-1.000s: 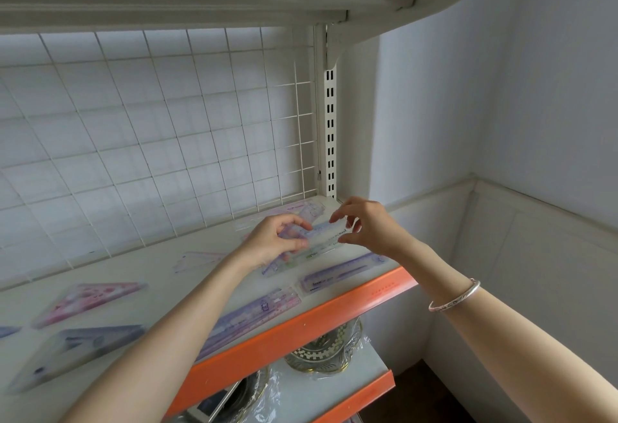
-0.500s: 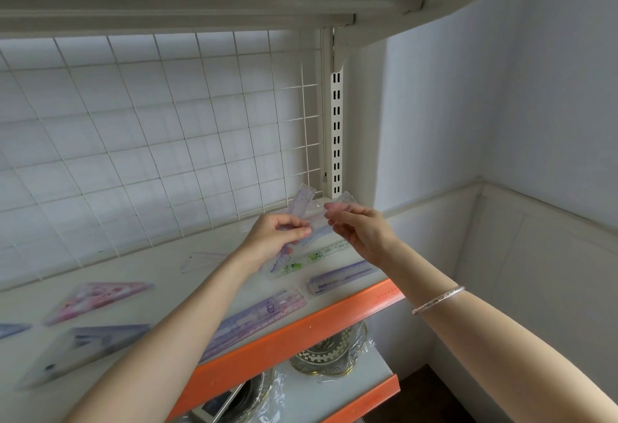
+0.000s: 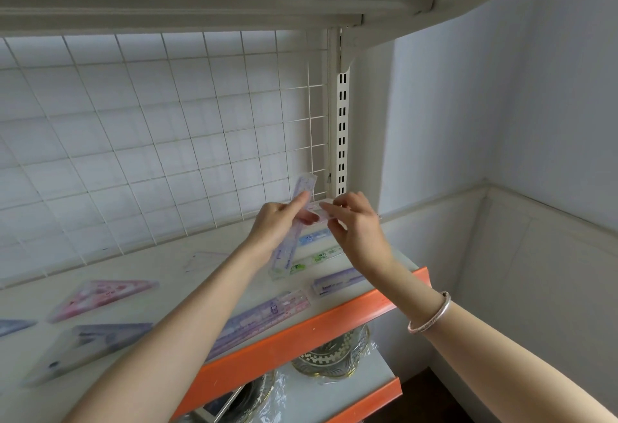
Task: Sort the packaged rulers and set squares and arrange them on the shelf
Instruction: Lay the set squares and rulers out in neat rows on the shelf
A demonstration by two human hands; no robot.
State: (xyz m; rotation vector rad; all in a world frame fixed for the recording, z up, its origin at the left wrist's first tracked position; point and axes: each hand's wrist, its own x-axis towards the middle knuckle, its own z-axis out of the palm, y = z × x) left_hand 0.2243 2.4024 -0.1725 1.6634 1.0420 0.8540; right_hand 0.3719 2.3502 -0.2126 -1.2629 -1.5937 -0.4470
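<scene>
1. The left hand (image 3: 279,227) is raised above the white shelf (image 3: 160,265), its thumb and fingers closed around a packaged ruler (image 3: 294,232) in clear and purple wrapping.
2. That ruler stands steeply tilted, its top end up against the wire grid back panel (image 3: 150,141) and its lower end hanging just over the shelf surface.
3. The right hand (image 3: 356,225) is pinched shut on a second, smaller clear package (image 3: 321,210), held roughly level and touching the tilted ruler where the two hands meet; I cannot tell whether it is a ruler or a set square.
4. A silver bangle (image 3: 431,315) sits on the right wrist.
5. Under the hands on the shelf lie a blue-printed ruler pack (image 3: 312,238) and, just in front of it, a green-printed ruler pack (image 3: 317,260).
6. Nearer the shelf's orange front lip (image 3: 301,335) lies a short purple ruler pack (image 3: 336,283), and beside it to the left a long purple ruler (image 3: 264,317), partly covered by the left forearm.
7. Further left on the shelf are a pink set square pack (image 3: 100,299), a bluish set square pack (image 3: 83,352) nearer the lip, and a clear set square (image 3: 204,260) near the grid.
8. At the far left edge of the shelf a blue package corner (image 3: 13,325) just shows.
9. On the shelf below sit wrapped patterned dishes (image 3: 331,355).
</scene>
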